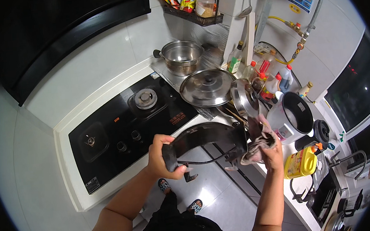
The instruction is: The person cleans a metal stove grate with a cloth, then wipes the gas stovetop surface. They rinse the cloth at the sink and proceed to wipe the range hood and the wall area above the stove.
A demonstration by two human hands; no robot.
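Note:
In front of my body, above the floor, I hold up a black ring-shaped stove pot stand (204, 135), a curved metal band with small prongs. My left hand (162, 156) is closed around its left end, the thumb underneath. At its right end my right hand (273, 154) is closed on a crumpled, stained pinkish-grey cloth (260, 146), which lies against the ring. Behind the ring is the black glass gas hob (120, 116). Its far burner has a round cap (145, 99); the near-left burner (90, 141) is bare, without a stand around it.
Back on the counter are a steel pot (182, 57), a large lid (206, 87) and a smaller lid (244, 97). Sauce bottles (262, 81) crowd the corner. Along the right stand a white cooker pot (289, 116), a yellow jug (301, 163) and another black pot stand (302, 193) near the sink.

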